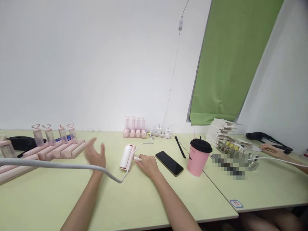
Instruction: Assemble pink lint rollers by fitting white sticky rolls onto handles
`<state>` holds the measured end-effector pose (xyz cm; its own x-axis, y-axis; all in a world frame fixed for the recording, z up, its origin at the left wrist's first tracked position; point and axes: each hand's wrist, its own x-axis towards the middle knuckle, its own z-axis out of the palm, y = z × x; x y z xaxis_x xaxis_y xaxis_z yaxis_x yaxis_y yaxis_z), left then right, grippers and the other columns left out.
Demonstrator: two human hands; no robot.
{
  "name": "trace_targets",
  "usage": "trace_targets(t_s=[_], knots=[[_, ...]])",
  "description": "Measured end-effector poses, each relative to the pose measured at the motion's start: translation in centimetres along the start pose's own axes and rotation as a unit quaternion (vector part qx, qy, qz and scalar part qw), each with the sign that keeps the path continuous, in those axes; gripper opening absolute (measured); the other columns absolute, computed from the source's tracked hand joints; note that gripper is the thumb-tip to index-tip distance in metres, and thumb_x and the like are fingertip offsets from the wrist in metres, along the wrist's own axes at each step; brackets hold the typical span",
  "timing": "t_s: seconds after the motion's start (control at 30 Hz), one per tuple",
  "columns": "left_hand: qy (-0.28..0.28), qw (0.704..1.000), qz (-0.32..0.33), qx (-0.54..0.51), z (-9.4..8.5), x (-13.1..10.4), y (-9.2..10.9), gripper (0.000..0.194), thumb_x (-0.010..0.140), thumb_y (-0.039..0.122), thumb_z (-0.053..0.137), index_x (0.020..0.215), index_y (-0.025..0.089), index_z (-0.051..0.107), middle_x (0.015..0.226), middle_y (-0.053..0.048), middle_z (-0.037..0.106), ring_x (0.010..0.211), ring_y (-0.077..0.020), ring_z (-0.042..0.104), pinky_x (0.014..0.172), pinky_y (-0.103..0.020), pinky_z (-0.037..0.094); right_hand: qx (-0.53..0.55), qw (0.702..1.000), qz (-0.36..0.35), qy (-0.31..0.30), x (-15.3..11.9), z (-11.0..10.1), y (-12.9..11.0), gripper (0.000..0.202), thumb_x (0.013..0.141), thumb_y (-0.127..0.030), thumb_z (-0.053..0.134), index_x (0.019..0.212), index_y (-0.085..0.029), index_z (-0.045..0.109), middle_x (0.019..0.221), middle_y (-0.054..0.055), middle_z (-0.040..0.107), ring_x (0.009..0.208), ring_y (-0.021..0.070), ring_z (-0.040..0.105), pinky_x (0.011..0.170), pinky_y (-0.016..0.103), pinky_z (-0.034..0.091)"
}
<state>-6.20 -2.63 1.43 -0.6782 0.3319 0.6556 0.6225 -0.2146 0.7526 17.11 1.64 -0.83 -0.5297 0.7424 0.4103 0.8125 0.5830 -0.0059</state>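
Observation:
A lint roller [126,157] with a white roll, a pink cover and a clear handle lies on the table in front of me. My right hand [148,164] is closed around its handle. To the left of the roller, my left hand [96,154] is raised over the table, a little blurred, with fingers apart and nothing in it. Several more pink lint rollers [60,146] with heart-shaped handle ends lie in a row to the left of that hand. Another small group of pink rollers [134,130] stands by the wall.
A white cable [72,165] crosses the view in front of my hands. Right of my right hand are a phone [169,163], a black strap [180,147] and a pink cup [198,158]. A power strip [161,133] sits behind. Another person's hand [274,150] rests near stacked white boxes [218,131].

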Motion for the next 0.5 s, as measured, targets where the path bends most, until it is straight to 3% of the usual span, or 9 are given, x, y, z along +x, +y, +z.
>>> trace_targets(t_s=[0.03, 0.1, 0.17, 0.2, 0.27, 0.33, 0.4, 0.5], knots=[[-0.110, 0.990, -0.025, -0.089, 0.7, -0.7, 0.5, 0.065, 0.079, 0.058, 0.042, 0.126, 0.013, 0.038, 0.123, -0.017, 0.046, 0.118, -0.0278, 0.040, 0.100, -0.046, 0.027, 0.000, 1.000, -0.006, 0.007, 0.0, -0.1, 0.0, 0.031, 0.089, -0.048, 0.042, 0.095, -0.019, 0.054, 0.087, 0.003, 0.062, 0.077, 0.0190, 0.058, 0.066, 0.027, 0.035], [-0.333, 0.908, -0.124, -0.223, 2.1, -2.2, 1.2, 0.079, 0.073, 0.061, 0.050, 0.131, 0.012, 0.030, 0.110, -0.016, 0.056, 0.101, -0.0250, 0.053, 0.090, -0.042, 0.039, -0.001, 0.999, -0.032, 0.017, -0.2, -0.5, 0.0, 0.031, 0.089, -0.047, 0.043, 0.095, -0.019, 0.054, 0.087, 0.003, 0.062, 0.077, 0.0188, 0.058, 0.066, 0.027, 0.035], [-0.449, 0.828, -0.182, -0.283, 3.1, -3.5, 1.6, 0.082, 0.070, 0.059, 0.056, 0.131, 0.012, 0.029, 0.101, -0.015, 0.059, 0.087, -0.0227, 0.058, 0.079, -0.039, 0.045, -0.003, 0.998, -0.063, 0.014, -0.3, -0.8, 0.1, 0.029, 0.088, -0.046, 0.044, 0.095, -0.019, 0.054, 0.086, 0.004, 0.062, 0.078, 0.0189, 0.057, 0.066, 0.027, 0.035], [-0.469, 0.812, -0.195, -0.288, 3.4, -3.9, 1.6, 0.081, 0.067, 0.055, 0.061, 0.128, 0.011, 0.032, 0.097, -0.014, 0.060, 0.082, -0.0215, 0.059, 0.075, -0.036, 0.046, -0.004, 0.997, -0.074, 0.010, -0.4, -0.9, 0.0, 0.029, 0.088, -0.045, 0.045, 0.094, -0.019, 0.054, 0.086, 0.004, 0.062, 0.078, 0.0191, 0.057, 0.066, 0.027, 0.035], [-0.457, 0.829, -0.189, -0.262, 3.7, -4.5, 1.5, 0.072, 0.061, 0.046, 0.070, 0.118, 0.011, 0.042, 0.090, -0.011, 0.060, 0.075, -0.0188, 0.058, 0.069, -0.032, 0.046, -0.007, 0.997, -0.075, -0.003, -0.3, -0.7, -0.2, 0.030, 0.088, -0.046, 0.044, 0.094, -0.019, 0.054, 0.086, 0.004, 0.062, 0.077, 0.0197, 0.058, 0.065, 0.027, 0.035], [-0.406, 0.879, -0.143, -0.204, 3.8, -4.7, 1.3, 0.061, 0.058, 0.040, 0.072, 0.106, 0.011, 0.048, 0.088, -0.008, 0.059, 0.074, -0.0171, 0.057, 0.069, -0.029, 0.045, -0.013, 0.998, -0.054, -0.024, -0.1, -0.2, -0.7, 0.033, 0.089, -0.048, 0.041, 0.094, -0.018, 0.054, 0.083, 0.004, 0.062, 0.075, 0.0206, 0.059, 0.062, 0.028, 0.036], [-0.353, 0.920, -0.085, -0.145, 3.7, -4.7, 1.2, 0.050, 0.061, 0.039, 0.070, 0.099, 0.012, 0.051, 0.089, -0.007, 0.059, 0.077, -0.0168, 0.056, 0.070, -0.028, 0.044, -0.021, 0.998, -0.031, -0.044, 0.2, 0.5, -1.1, 0.035, 0.089, -0.049, 0.040, 0.094, -0.018, 0.055, 0.081, 0.006, 0.062, 0.076, 0.0216, 0.059, 0.062, 0.028, 0.036], [-0.295, 0.955, -0.011, -0.030, 3.0, -4.3, 1.2, 0.043, 0.069, 0.041, 0.062, 0.101, 0.015, 0.051, 0.086, -0.006, 0.060, 0.076, -0.0180, 0.057, 0.067, -0.027, 0.042, -0.015, 0.997, 0.008, -0.071, 0.6, 0.9, -1.3, 0.034, 0.088, -0.047, 0.042, 0.096, -0.018, 0.057, 0.084, 0.008, 0.062, 0.082, 0.0228, 0.059, 0.065, 0.029, 0.037]])
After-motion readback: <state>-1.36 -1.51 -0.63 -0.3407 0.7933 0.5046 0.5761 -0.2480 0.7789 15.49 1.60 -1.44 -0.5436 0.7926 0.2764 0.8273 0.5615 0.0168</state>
